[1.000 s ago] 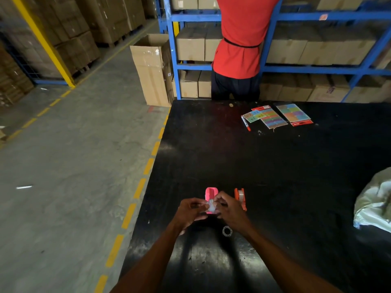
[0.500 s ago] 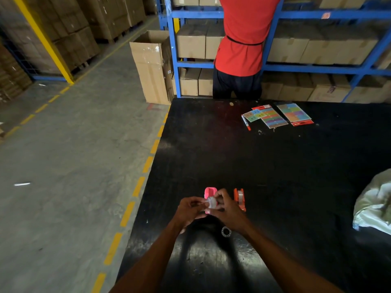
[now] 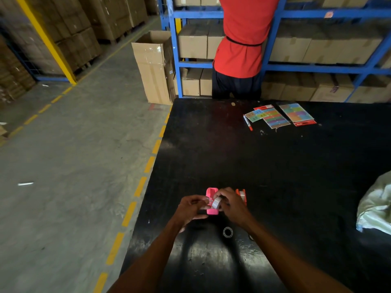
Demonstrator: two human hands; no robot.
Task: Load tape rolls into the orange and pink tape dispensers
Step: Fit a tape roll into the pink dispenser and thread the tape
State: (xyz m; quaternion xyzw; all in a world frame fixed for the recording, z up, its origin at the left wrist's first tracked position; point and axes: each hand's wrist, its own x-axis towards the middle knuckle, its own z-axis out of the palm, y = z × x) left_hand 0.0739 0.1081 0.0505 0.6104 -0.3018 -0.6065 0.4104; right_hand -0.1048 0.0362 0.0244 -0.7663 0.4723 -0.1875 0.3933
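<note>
Over the near part of the black desk [image 3: 275,166], the right hand [image 3: 231,205] pinches a clear tape roll [image 3: 216,203] just above the pink dispenser [image 3: 212,211], while the left hand [image 3: 190,208] pinches at the roll's left side, fingers curled. The orange dispenser [image 3: 241,195] stands just right of the right hand. A spare ring [image 3: 227,232] lies on the desk between the forearms.

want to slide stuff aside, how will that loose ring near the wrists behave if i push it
The loose ring lies flat on the black table, so it would likely slide rather than roll. It looks small and hollow, probably very light and easily flicked away. Tipped on edge, it could roll.
</note>
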